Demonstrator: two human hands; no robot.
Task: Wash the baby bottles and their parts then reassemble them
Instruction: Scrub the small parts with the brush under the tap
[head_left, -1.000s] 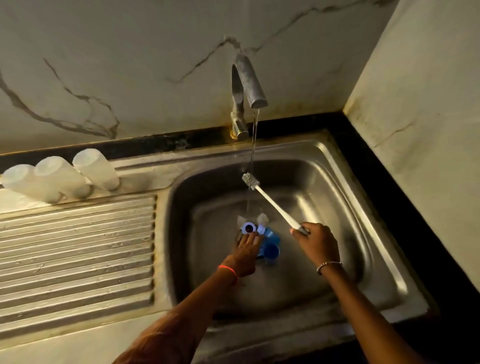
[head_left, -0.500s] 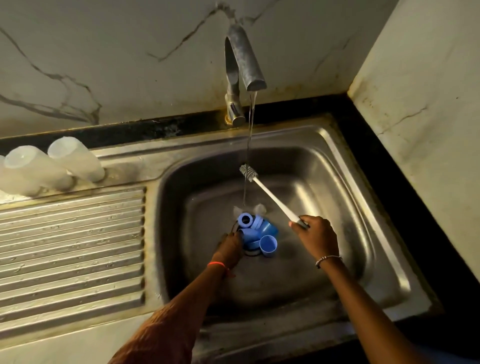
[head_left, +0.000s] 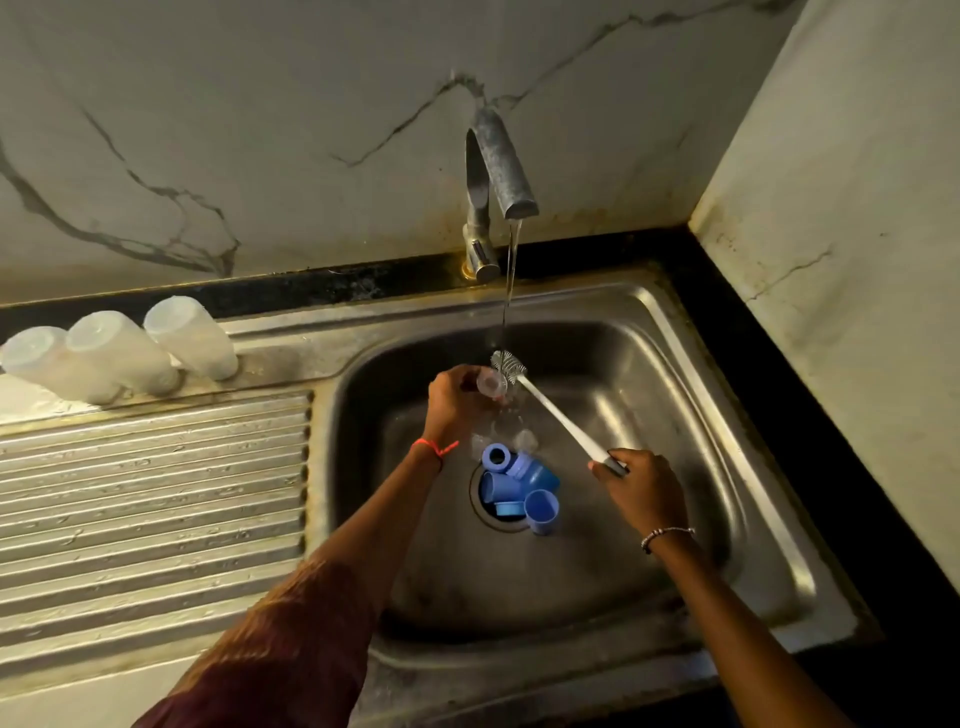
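Note:
My left hand (head_left: 453, 400) holds a small clear nipple (head_left: 491, 383) up under the running water. My right hand (head_left: 641, 491) grips the white handle of a slim brush (head_left: 558, 415), whose bristled head (head_left: 508, 365) touches the nipple. Several blue caps and rings (head_left: 519, 486) lie piled over the drain at the sink bottom, with clear nipples (head_left: 525, 439) just behind them. Three translucent bottle bodies (head_left: 124, 351) stand upside down on the ledge behind the drainboard.
The steel sink basin (head_left: 675, 415) fills the middle, with a ribbed drainboard (head_left: 156, 493) to its left. The tap (head_left: 498, 176) runs a thin stream (head_left: 511, 280). A marble wall stands behind and a second wall (head_left: 857, 260) closes in on the right.
My left hand has risen from the pile at the drain with a clear nipple, up to the water stream. The brush head now meets the nipple; my right hand stayed roughly put.

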